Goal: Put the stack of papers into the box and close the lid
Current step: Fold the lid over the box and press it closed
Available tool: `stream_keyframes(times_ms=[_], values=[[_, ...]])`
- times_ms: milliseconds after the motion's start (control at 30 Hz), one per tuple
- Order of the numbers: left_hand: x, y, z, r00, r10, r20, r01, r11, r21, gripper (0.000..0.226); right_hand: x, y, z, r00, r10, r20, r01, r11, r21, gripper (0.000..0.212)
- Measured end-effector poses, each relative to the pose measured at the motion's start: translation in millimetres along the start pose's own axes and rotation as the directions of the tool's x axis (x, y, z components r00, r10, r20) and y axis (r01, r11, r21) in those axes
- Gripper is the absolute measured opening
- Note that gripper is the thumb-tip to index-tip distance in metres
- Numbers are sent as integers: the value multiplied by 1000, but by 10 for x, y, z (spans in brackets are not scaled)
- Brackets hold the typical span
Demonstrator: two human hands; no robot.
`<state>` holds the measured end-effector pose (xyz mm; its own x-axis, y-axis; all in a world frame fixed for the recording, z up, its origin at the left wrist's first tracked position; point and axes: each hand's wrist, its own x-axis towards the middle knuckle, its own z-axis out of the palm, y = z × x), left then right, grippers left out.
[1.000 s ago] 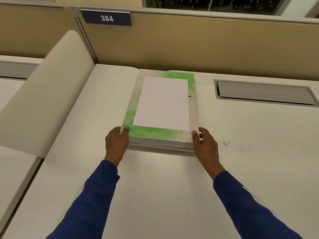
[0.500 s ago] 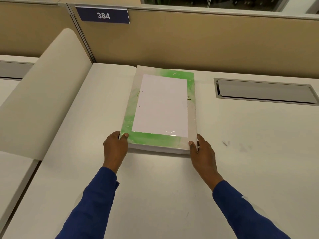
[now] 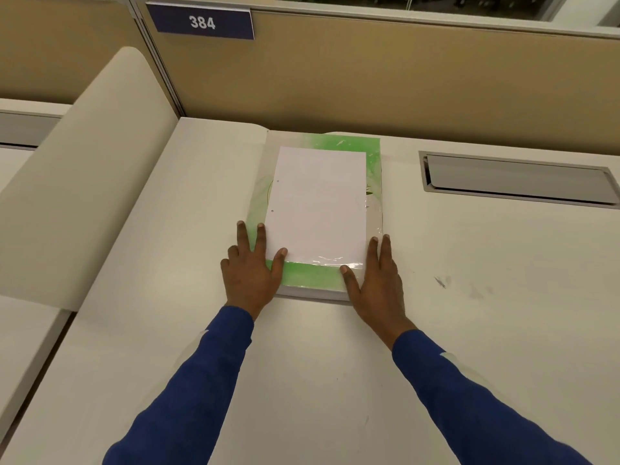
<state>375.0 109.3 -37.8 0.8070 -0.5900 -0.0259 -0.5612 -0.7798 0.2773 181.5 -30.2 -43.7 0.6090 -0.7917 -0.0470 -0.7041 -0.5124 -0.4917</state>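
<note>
Now both hands lie flat and spread, gripping nothing: left hand (image 3: 250,271), right hand (image 3: 377,280) pressing the box (image 3: 372,182) lid shut on the bench (image 3: 302,364); papers presumably inside, unseen. Next: let go.

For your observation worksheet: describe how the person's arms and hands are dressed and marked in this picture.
Both arms wear long, plain dark-blue sleeves ending at the wrists. The left hand and right hand are bare: no gloves, rings or watch visible. A small pale patch shows on the right sleeve near the forearm.
</note>
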Motion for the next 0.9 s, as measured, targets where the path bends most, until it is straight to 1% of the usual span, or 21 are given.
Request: stream_keyframes(times_ms=[133,433,567,733,833,900], values=[[19,-18,46,1000,-3,-13,4,999,35,74,44,18,89,1000,9,-8,-10,999,-46,85],[317,-11,50,1000,5,3,-5,999,40,76,344,-85,75,1000,-6,25,7,999,-49,84],[464,-23,35,1000,10,21,-11,999,45,77,457,-140,63,999,1,41,2,997,-74,84],[569,-37,-2,997,20,79,-25,997,68,81,548,-183,15,996,12,86,-4,995,-96,87],[565,-80,-14,993,33,113,-39,998,50,85,535,-117,-58,992,3,125,7,996,-84,90],[519,-152,9,995,42,92,-41,999,-15,86,493,-22,-116,990,11,138,-2,998,-62,91]])
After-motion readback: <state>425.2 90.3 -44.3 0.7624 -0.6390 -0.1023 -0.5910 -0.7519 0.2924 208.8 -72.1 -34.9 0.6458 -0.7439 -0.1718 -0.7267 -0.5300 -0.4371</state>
